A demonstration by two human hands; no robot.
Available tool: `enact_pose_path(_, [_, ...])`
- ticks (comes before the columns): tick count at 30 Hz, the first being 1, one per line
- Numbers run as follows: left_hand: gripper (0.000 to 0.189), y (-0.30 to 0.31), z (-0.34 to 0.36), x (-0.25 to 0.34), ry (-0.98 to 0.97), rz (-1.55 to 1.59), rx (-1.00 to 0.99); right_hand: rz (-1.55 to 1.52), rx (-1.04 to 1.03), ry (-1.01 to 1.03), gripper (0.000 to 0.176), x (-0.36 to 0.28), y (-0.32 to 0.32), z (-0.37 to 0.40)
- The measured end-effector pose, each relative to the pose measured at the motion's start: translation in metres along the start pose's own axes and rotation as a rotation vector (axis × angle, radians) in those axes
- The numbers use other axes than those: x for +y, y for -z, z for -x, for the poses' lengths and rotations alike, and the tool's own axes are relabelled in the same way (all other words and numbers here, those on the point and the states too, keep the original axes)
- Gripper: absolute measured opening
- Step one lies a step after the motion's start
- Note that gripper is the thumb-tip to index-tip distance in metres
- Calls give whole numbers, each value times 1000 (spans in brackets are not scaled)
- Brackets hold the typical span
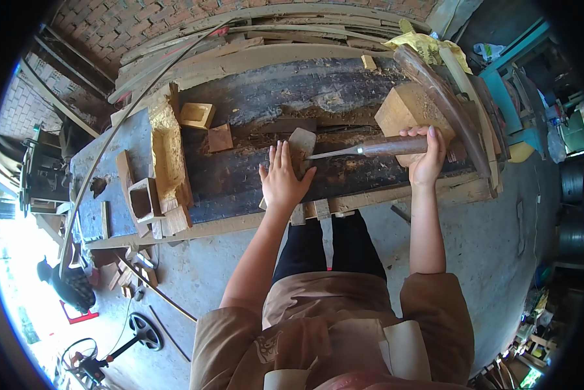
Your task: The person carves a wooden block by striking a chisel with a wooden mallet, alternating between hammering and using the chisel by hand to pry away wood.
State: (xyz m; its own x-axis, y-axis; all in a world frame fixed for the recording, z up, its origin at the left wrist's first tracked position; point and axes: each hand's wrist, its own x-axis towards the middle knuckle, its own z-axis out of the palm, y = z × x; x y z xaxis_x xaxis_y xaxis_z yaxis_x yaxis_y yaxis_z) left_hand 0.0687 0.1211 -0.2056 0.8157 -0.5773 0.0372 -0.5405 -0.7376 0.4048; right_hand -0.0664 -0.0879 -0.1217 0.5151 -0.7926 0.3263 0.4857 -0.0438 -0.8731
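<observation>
My right hand is closed around the wooden handle of a chisel, its blade pointing left. The chisel's tip meets a small greyish-brown wooden piece on the bench. Flat over the left side of that piece lies my left hand, fingers stretched out and thumb spread toward the blade. Part of the piece is hidden under the palm. Just behind my right hand stands a large wooden block, with a long curved dark wooden piece leaning beside it.
The dark, worn workbench carries a hollowed yellow wooden piece, a small square box, a brown wooden square and an open wooden box. A long thin strip crosses the left side. A person is at far left.
</observation>
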Motion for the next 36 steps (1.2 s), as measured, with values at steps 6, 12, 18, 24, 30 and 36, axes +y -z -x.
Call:
enact_pose_path(6, [85, -2, 0, -3, -13, 26, -1, 38, 97, -44, 22, 11, 21, 16])
enact_pose_path(12, [85, 1, 0, -2, -2, 22, -10, 117, 179, -62, 14, 21, 38, 39])
enact_pose_path(18, [85, -1, 0, -2, -9, 34, 19, 312, 137, 88, 16, -2, 9, 36])
enact_pose_path(24, [85, -3, 0, -3, -3, 37, 24, 459, -102, 204, 19, -34, -43, 21])
enact_pose_path(30, [87, -2, 0, -3, 9, 45, 15, 485, -253, 224, 17, -44, -64, 13])
enact_pose_path(36, [87, -2, -1, -3, 7, 33, 8, 575, -249, 276, 20, -39, -75, 6])
